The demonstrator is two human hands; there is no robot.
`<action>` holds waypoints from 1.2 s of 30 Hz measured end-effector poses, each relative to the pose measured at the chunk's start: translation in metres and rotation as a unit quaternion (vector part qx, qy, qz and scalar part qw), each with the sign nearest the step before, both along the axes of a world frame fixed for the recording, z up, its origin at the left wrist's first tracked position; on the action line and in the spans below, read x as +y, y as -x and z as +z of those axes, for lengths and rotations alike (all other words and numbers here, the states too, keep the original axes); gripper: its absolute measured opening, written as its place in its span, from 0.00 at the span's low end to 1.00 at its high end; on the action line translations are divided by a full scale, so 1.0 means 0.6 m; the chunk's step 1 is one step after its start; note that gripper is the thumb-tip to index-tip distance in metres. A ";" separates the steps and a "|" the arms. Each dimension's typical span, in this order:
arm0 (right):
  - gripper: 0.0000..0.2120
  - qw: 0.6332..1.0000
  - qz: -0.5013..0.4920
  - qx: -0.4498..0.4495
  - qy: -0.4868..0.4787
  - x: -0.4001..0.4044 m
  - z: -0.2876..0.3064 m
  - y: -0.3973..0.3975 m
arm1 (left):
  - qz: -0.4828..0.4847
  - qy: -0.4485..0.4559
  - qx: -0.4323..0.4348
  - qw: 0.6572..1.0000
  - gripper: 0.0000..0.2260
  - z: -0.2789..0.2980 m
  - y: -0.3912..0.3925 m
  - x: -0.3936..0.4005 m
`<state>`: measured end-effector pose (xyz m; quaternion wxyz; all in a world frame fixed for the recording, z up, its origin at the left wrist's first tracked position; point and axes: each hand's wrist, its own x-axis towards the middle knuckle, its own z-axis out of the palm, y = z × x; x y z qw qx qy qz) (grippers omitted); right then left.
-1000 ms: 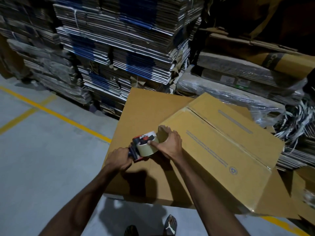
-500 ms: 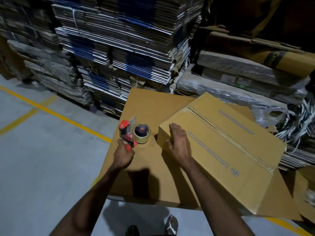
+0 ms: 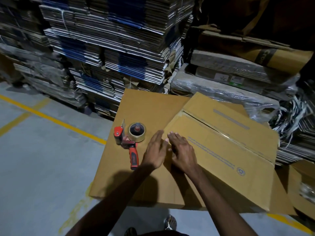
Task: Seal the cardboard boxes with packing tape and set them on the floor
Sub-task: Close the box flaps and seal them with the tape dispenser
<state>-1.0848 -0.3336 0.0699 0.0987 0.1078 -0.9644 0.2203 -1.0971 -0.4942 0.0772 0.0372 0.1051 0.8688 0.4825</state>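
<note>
We have released the dispenser [image 3: 130, 139], now lying on the flat cardboard [image 3: 144, 106], left hand [image 3: 156, 149] and right hand [image 3: 183, 150] flat, fingers straight, close together on the box [image 3: 221, 150] corner, box atop cardboard

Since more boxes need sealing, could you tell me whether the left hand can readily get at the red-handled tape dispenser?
Probably yes: the red-handled tape dispenser lies uncovered beside the open left hand.
</note>
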 end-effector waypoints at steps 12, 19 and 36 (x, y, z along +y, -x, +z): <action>0.21 0.998 0.003 -0.002 0.065 0.030 -0.013 -0.011 | -0.054 -0.034 -0.211 0.975 0.25 0.005 0.153 0.060; 0.23 0.997 0.026 -0.021 0.075 0.042 -0.002 -0.023 | -0.055 0.006 -0.221 0.974 0.29 -0.018 0.171 0.067; 0.30 0.996 -0.037 -0.077 -0.030 0.035 0.010 -0.020 | 0.062 -0.008 -0.244 0.968 0.32 0.030 0.123 0.092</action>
